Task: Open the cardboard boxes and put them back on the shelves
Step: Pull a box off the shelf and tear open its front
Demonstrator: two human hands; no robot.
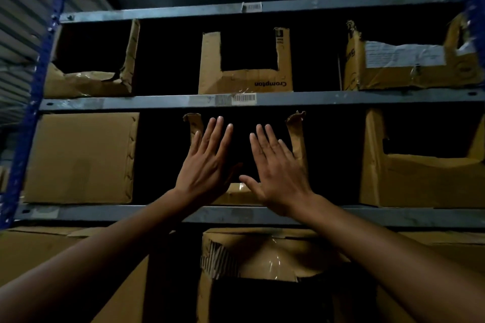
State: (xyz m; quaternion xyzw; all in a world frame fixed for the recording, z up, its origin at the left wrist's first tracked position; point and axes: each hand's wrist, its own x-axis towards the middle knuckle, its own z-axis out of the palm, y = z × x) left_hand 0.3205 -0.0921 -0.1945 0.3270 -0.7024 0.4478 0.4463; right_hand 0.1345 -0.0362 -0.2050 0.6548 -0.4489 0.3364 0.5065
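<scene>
The picture is dim: weak light reaches only the fronts of the brown cardboard boxes [78, 157], whose openings are black. Clear tape [275, 257] on the lowest box gives some glare, and the blue metal upright [32, 113] at the left edge bends from wide-angle distortion.

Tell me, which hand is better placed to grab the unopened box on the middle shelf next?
Probably the left hand: the unopened box sits on its side of the shelf, while the right hand is farther off, across the cut-open box.
</scene>
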